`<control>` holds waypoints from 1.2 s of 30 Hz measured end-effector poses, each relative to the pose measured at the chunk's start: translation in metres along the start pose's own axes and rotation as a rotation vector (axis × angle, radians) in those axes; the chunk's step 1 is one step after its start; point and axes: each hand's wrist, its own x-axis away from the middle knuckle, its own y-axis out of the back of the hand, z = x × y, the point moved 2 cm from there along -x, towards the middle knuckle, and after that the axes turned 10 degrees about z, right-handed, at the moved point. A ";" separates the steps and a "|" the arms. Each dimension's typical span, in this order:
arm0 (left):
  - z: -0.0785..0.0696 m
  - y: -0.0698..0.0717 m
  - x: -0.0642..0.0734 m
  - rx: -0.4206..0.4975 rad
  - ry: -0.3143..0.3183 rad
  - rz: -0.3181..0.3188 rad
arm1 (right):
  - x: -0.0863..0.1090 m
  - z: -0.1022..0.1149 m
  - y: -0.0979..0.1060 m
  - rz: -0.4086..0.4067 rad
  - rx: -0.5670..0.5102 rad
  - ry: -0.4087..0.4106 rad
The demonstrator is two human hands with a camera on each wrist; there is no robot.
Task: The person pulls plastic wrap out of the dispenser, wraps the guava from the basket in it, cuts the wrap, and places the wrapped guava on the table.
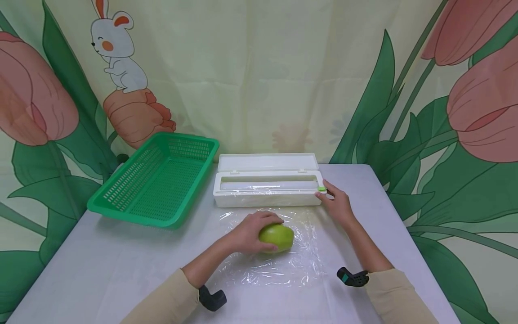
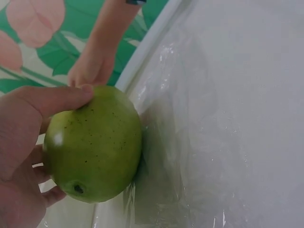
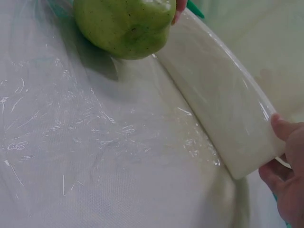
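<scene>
In the head view my left hand (image 1: 252,233) holds a smooth green fruit (image 1: 279,237) with dark specks, its thumb and fingers curled round one side. A sheet of cling film (image 1: 263,272) lies wrinkled on the table beneath and around it. Behind stands a white cling film dispenser (image 1: 267,199), lid raised, with the roll (image 1: 269,185) inside and film coming over its front. My right hand (image 1: 339,204) grips the dispenser's right end, close to a green slider (image 1: 321,189). In the right wrist view, thumb and fingers of the right hand (image 3: 289,166) lie on opposite sides of the dispenser's corner.
A green plastic basket (image 1: 137,220) stands left of the dispenser. White cloth covers the table (image 1: 133,265), and a printed curtain (image 1: 283,81) hangs behind it. A dark wrist mount (image 1: 212,299) is on each forearm.
</scene>
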 end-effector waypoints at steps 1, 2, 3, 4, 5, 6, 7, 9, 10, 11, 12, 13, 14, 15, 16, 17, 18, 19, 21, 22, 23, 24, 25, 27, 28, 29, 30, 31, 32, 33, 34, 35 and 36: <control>0.000 0.000 0.000 0.002 0.002 0.002 | 0.000 0.000 0.000 0.000 0.002 -0.002; -0.001 -0.001 0.001 0.006 0.003 0.004 | 0.000 0.000 0.000 0.001 0.004 -0.004; -0.001 -0.001 0.001 0.009 0.002 0.005 | 0.001 0.001 0.000 0.003 0.006 -0.005; -0.001 -0.001 0.001 0.011 0.002 0.005 | 0.001 0.001 0.000 0.002 0.004 -0.005; -0.001 -0.001 0.002 0.012 0.000 0.004 | 0.001 0.001 0.000 0.001 0.000 -0.005; -0.001 -0.001 0.002 0.015 -0.005 0.002 | 0.001 0.001 0.000 0.001 -0.001 -0.005; 0.000 -0.001 0.002 0.020 -0.011 0.001 | 0.001 0.001 0.000 0.000 -0.003 -0.004; 0.000 -0.001 0.003 0.028 -0.027 -0.001 | 0.001 0.001 0.001 -0.003 -0.002 -0.003; 0.000 -0.001 0.003 0.032 -0.033 0.001 | 0.001 0.001 0.001 -0.004 -0.002 -0.003; 0.000 -0.001 0.004 0.041 -0.038 0.006 | 0.001 0.001 0.001 -0.003 0.001 -0.003; 0.001 -0.001 0.004 0.051 -0.042 0.014 | 0.001 0.001 0.001 -0.004 0.002 -0.002; 0.001 -0.001 0.004 0.062 -0.044 0.026 | 0.001 0.001 0.001 -0.005 0.002 -0.001; 0.001 -0.001 0.005 0.073 -0.043 0.040 | 0.001 0.001 0.001 -0.004 0.002 -0.001; 0.001 -0.001 0.005 0.082 -0.042 0.053 | 0.001 0.001 0.001 -0.003 0.002 -0.001; 0.002 -0.002 0.005 0.088 -0.040 0.065 | 0.001 0.000 0.001 -0.001 0.002 -0.002; 0.002 -0.002 0.005 0.093 -0.041 0.071 | 0.001 0.000 0.001 0.001 0.003 -0.002; 0.002 -0.001 0.005 0.094 -0.044 0.073 | 0.001 0.000 0.001 0.002 0.002 -0.004; 0.002 0.000 0.005 0.094 -0.043 0.069 | 0.001 0.000 0.000 0.003 0.003 -0.005; 0.003 0.002 0.004 0.081 -0.044 0.040 | 0.001 -0.001 0.000 0.007 0.005 -0.006; 0.004 0.003 0.004 0.072 -0.041 0.024 | 0.001 -0.001 0.000 0.007 0.004 -0.006; 0.004 0.005 0.002 0.059 -0.040 0.005 | 0.001 -0.001 0.000 0.006 0.002 -0.007; 0.004 0.007 0.001 0.045 -0.037 -0.011 | 0.001 -0.001 0.000 0.005 0.000 -0.007; 0.005 0.008 -0.001 0.030 -0.032 -0.023 | 0.001 -0.001 0.000 0.003 -0.002 -0.006; 0.005 0.011 -0.004 -0.001 -0.024 -0.038 | 0.001 -0.002 0.000 0.004 -0.004 -0.005; 0.007 0.012 -0.006 -0.021 -0.021 -0.042 | 0.001 -0.002 0.000 0.003 -0.007 -0.005; 0.008 0.013 -0.008 -0.037 -0.020 -0.045 | 0.001 -0.003 0.000 0.003 -0.007 -0.004; 0.009 0.013 -0.009 -0.047 -0.014 -0.045 | 0.000 -0.003 0.000 0.006 -0.006 -0.003; 0.010 0.013 -0.011 -0.060 -0.008 -0.046 | 0.000 -0.003 0.000 0.006 -0.007 -0.004; 0.012 0.014 -0.013 -0.068 -0.003 -0.050 | 0.000 -0.004 0.000 0.007 -0.008 -0.004; 0.013 0.014 -0.015 -0.071 0.000 -0.054 | 0.000 -0.003 -0.001 0.006 -0.011 -0.007; 0.014 0.014 -0.016 -0.074 0.004 -0.058 | 0.000 -0.003 -0.001 0.005 -0.013 -0.007; 0.016 0.014 -0.018 -0.073 0.008 -0.061 | 0.000 -0.003 -0.001 0.004 -0.014 -0.009; 0.017 0.015 -0.019 -0.068 0.011 -0.065 | 0.000 -0.003 -0.001 0.004 -0.013 -0.007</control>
